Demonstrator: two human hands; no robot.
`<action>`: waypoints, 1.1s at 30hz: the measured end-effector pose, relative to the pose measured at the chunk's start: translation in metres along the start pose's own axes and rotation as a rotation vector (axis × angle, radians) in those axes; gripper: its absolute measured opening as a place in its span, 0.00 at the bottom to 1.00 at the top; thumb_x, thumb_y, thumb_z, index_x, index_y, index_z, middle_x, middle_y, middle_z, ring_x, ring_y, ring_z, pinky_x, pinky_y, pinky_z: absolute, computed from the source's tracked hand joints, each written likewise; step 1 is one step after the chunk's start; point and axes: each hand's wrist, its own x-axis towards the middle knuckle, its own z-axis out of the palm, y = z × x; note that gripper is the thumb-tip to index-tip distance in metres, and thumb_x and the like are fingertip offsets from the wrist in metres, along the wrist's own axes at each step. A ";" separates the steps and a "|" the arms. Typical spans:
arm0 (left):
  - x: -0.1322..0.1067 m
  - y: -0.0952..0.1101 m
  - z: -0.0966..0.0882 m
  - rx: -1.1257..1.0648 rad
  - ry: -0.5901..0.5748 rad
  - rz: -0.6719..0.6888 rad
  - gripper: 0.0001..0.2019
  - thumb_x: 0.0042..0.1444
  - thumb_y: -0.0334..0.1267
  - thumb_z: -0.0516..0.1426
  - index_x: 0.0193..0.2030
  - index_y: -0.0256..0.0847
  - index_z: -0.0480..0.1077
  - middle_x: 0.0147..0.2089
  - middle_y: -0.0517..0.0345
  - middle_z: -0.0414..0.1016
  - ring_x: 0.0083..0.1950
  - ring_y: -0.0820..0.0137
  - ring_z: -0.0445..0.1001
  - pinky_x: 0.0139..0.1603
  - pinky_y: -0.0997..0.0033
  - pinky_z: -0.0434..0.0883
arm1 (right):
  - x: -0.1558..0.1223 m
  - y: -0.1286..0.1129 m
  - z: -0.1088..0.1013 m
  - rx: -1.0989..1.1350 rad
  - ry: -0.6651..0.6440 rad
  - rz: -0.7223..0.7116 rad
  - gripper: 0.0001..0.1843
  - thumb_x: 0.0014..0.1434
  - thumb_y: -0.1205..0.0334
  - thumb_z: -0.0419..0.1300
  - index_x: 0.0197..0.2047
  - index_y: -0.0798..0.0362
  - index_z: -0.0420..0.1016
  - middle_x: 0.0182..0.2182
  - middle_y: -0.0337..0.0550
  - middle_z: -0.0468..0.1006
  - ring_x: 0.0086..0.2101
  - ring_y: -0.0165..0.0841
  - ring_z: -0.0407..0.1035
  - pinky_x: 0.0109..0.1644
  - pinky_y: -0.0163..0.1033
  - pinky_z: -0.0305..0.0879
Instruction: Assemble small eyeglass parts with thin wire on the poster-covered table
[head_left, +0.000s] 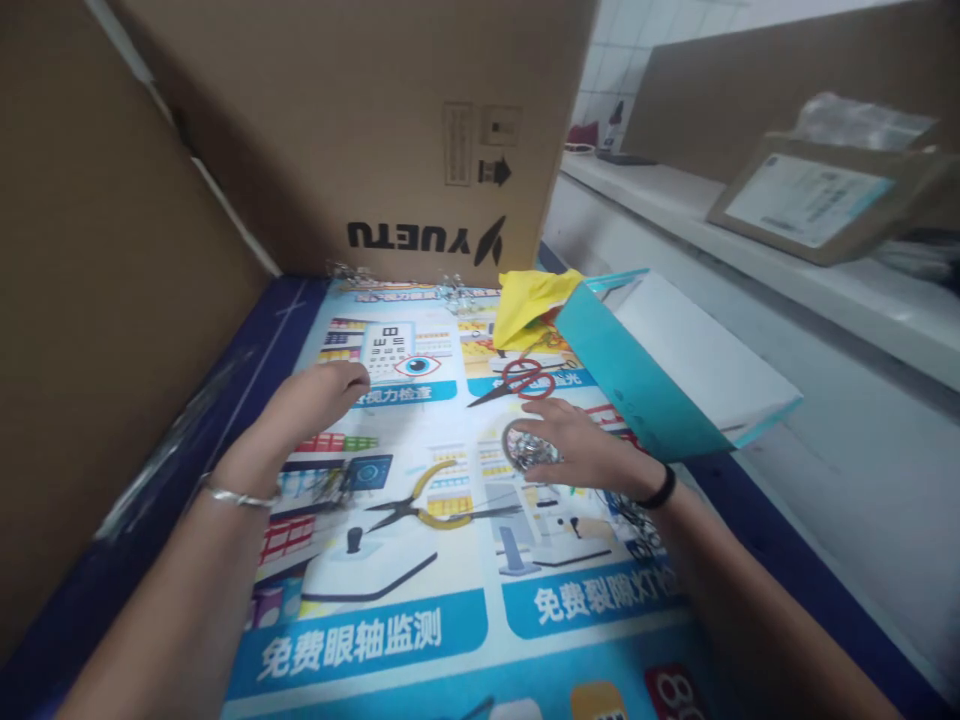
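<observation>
My left hand [311,400] hovers over a printed poster mat [420,620] with its fingers curled loosely and nothing visible in them. My right hand [577,445] rests on the mat, its fingers closed around a small shiny silver object [529,447] that looks like a coil or ring of wire. Yellow-handled pliers [424,508] lie on the mat between my two wrists. Red-handled scissors [521,380] lie just beyond my right hand.
A teal and white box [667,370] lies tilted at the right of the mat, with a yellow cloth or bag [525,300] behind it. Large cardboard boxes [360,130] wall in the left and back. A white ledge [750,230] holds another carton.
</observation>
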 end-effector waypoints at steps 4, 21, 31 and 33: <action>0.011 -0.022 0.015 0.100 -0.016 -0.076 0.11 0.53 0.40 0.50 0.32 0.43 0.72 0.35 0.54 0.77 0.37 0.65 0.73 0.34 0.73 0.62 | 0.001 0.002 -0.001 -0.106 0.077 0.017 0.23 0.55 0.50 0.58 0.52 0.50 0.69 0.55 0.53 0.66 0.54 0.47 0.59 0.53 0.53 0.59; 0.053 0.005 0.016 0.220 -0.065 0.095 0.11 0.53 0.35 0.50 0.35 0.42 0.73 0.40 0.51 0.76 0.40 0.63 0.74 0.38 0.69 0.66 | -0.007 0.021 -0.003 -0.265 0.160 -0.016 0.16 0.56 0.54 0.57 0.45 0.53 0.72 0.44 0.51 0.75 0.46 0.43 0.68 0.48 0.49 0.65; 0.076 0.014 0.023 0.309 -0.273 0.224 0.12 0.51 0.31 0.50 0.38 0.33 0.74 0.41 0.36 0.76 0.40 0.54 0.74 0.39 0.60 0.67 | -0.005 0.024 0.000 -0.214 0.112 -0.029 0.16 0.55 0.56 0.56 0.43 0.54 0.74 0.41 0.51 0.77 0.43 0.43 0.70 0.45 0.48 0.68; 0.080 0.013 0.022 0.311 -0.309 0.240 0.12 0.50 0.31 0.51 0.38 0.33 0.74 0.41 0.37 0.76 0.39 0.56 0.74 0.38 0.62 0.67 | -0.005 0.026 0.001 -0.224 0.099 -0.036 0.16 0.56 0.55 0.55 0.43 0.55 0.74 0.41 0.51 0.77 0.43 0.43 0.70 0.45 0.48 0.68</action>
